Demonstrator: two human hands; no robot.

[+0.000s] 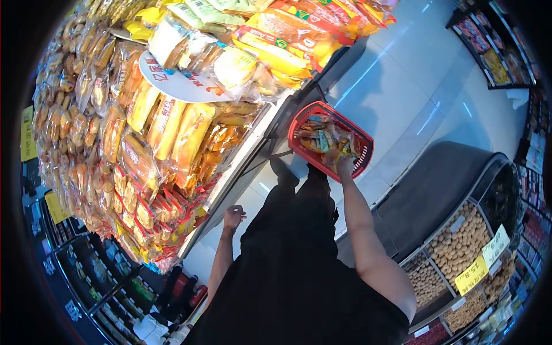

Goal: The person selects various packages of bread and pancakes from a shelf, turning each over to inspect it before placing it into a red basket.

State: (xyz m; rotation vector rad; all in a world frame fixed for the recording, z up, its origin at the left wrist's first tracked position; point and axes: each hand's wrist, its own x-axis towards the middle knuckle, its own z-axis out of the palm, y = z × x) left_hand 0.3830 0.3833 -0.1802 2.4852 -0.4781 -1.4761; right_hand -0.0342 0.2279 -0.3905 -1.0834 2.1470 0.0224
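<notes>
A red plastic basket (296, 122) is on the floor just beyond my feet, with several small wrapped packets (325, 137) inside. My right hand (345, 165) reaches over the basket's near side; its fingertips blend with the packets, so what it holds, if anything, is unclear. My left hand (234, 217) hangs beside the display edge with its fingers curled, and I cannot make out anything in it. Left of the basket, wrapped breads (167, 126) are piled on the tall display, around a white oval sign (172, 83).
At the lower right, a curved counter (425, 184) borders bins of nuts (460, 238) with yellow and white price tags. Dark shelves (494, 49) stand at the upper right. Part of a person in dark clothes (183, 296) shows at the lower left.
</notes>
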